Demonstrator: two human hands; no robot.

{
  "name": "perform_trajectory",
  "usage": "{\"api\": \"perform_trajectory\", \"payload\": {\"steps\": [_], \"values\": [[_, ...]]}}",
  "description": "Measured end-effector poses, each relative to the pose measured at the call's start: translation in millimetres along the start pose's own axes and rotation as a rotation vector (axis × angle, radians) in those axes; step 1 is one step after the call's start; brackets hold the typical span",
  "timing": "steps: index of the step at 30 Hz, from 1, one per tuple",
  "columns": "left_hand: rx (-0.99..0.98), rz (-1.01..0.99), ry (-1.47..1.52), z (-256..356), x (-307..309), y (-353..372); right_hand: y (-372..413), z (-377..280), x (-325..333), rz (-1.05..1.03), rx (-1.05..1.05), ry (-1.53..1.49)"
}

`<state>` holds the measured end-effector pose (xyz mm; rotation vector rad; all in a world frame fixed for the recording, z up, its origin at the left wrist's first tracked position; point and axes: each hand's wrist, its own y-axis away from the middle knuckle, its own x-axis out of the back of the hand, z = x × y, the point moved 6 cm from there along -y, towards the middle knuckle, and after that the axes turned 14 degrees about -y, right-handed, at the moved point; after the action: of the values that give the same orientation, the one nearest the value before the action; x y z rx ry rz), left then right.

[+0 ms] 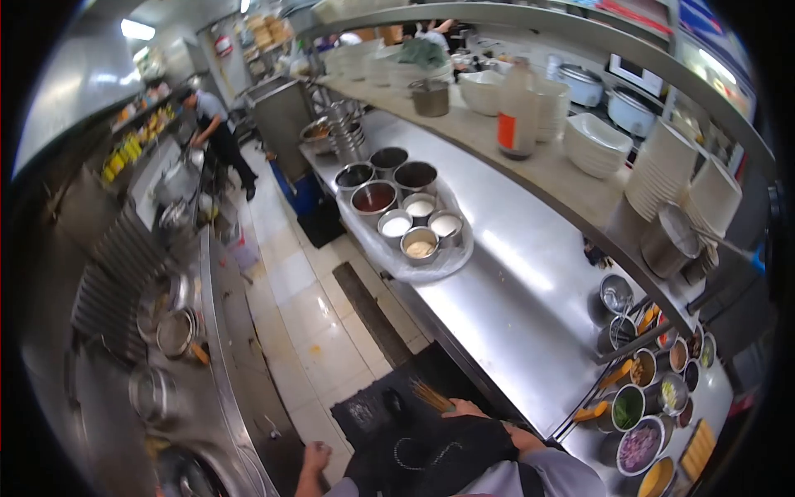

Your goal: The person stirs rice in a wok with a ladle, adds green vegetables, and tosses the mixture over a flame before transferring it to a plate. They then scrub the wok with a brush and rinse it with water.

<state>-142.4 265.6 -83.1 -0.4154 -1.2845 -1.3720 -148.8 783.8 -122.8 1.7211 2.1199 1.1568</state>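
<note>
My right hand (465,409) is closed around one end of a bundle of thin brown sticks (430,395). Their splayed tips point away from me, over the dark floor mat, and the gripped end is hidden by my fingers. Low at my other side hangs my left hand (315,456), its fingers curled in with nothing visible in them. It is between my dark apron (414,455) and the stove counter. To the right of my right hand runs the edge of a long steel worktable (497,306).
Steel pots of sauce (373,197) and white powders stand on the worktable. Containers of chopped food (639,446) are at the right, below a shelf of stacked bowls (596,145). A stove counter (217,331) lines the left. Another person (217,124) stands farther down the tiled aisle.
</note>
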Motion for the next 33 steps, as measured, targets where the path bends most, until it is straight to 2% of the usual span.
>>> {"api": "perform_trajectory", "payload": {"steps": [1,2,3,4,5,6,7,8,9,10,12,13,15,17,19,20,21,22,23,24,25,26,27,28,29,30,31,32,33], "values": [[-0.066,0.153,-0.171,-24.0,11.8,8.6,-0.7,-6.7,-2.5,-0.033,0.036,0.038],[0.073,0.166,-0.047,-20.7,36.3,35.4,0.7,-18.3,-2.5,-0.068,0.071,0.08],[0.063,0.375,-0.017,-38.0,49.7,48.7,13.7,-41.4,2.6,-0.099,0.076,0.091],[0.18,0.382,-0.076,-29.3,79.1,69.9,27.3,-63.7,3.7,-0.127,0.081,0.102],[0.139,0.563,-0.087,-38.0,98.3,83.3,25.1,-70.4,-0.1,-0.128,0.097,0.128],[0.135,0.633,-0.07,-59.2,111.0,86.8,18.3,-73.7,-3.8,-0.13,0.116,0.158],[0.261,0.722,-0.059,-59.6,132.3,105.3,8.8,-73.4,-11.7,-0.154,0.104,0.214],[0.324,0.855,-0.191,-62.3,154.8,119.3,-5.8,-74.6,-17.2,-0.106,0.174,0.237],[0.322,0.937,-0.172,-66.8,177.2,135.1,-19.2,-77.2,-22.5,-0.078,0.254,0.267],[0.387,1.062,-0.225,-81.4,192.7,146.7,-39.5,-72.4,-33.2,-0.148,0.262,0.345],[0.465,1.23,-0.273,-104.8,221.8,171.1,-79.3,-84.0,-48.0,-0.034,0.306,0.438],[0.576,1.161,-0.205,-103.9,243.1,185.9,-73.3,-109.4,-63.0,-0.137,0.341,0.522],[0.663,1.159,-0.203,-113.1,269.4,214.2,-47.0,-198.4,-76.6,-0.205,0.204,0.277],[0.705,1.266,-0.175,-142.8,277.8,234.6,-179.0,-120.4,-108.0,-0.19,0.305,-0.016],[0.797,1.308,-0.19,-159.7,270.5,257.0,-156.2,-210.5,-141.0,-0.228,0.23,0.055],[0.877,1.35,-0.146,-169.1,268.0,268.7,-102.3,-294.0,-167.4,-0.138,0.319,0.374],[0.944,1.394,-0.1,-181.6,264.7,280.5,-179.9,-272.0,-187.3,-0.288,0.335,0.119],[0.982,1.388,-0.1,-194.2,259.7,287.7,-152.5,-318.0,-212.9,-0.356,0.522,0.149],[1.037,1.377,0.05,-211.5,249.9,292.7,-84.7,-396.7,-251.8,-0.425,0.709,0.171],[1.086,1.365,0.202,-226.8,239.8,294.6,-49.9,-451.2,-284.3,-0.308,0.732,0.147],[1.135,1.283,0.201,-238.8,232.7,289.3,-12.7,-494.7,-317.1,-0.374,0.803,0.035],[1.107,1.235,0.347,-250.8,219.7,277.7,23.0,-527.0,-348.7,-0.481,0.584,-0.035],[1.072,1.187,0.489,-262.3,203.0,263.8,31.6,-551.5,-374.9,-0.543,0.628,0.017],[1.043,1.08,0.742,-281.3,172.9,241.9,44.7,-575.7,-405.1,-0.611,0.759,-0.032],[0.998,0.963,0.991,-291.3,147.8,224.0,74.4,-600.2,-434.7,-0.702,0.781,-0.013],[1.017,0.972,0.996,-287.6,148.5,225.7,84.7,-614.9,-464.7,-0.786,0.828,0.004],[0.841,0.854,1.329,-276.4,149.1,212.8,114.1,-633.1,-494.1,-0.865,0.887,0.064],[0.635,0.721,1.638,-261.8,152.8,199.2,113.6,-642.3,-529.5,-0.87,1.054,0.142],[0.647,0.741,1.637,-256.2,156.5,196.0,135.4,-652.0,-563.2,-0.956,1.315,0.094]]}}
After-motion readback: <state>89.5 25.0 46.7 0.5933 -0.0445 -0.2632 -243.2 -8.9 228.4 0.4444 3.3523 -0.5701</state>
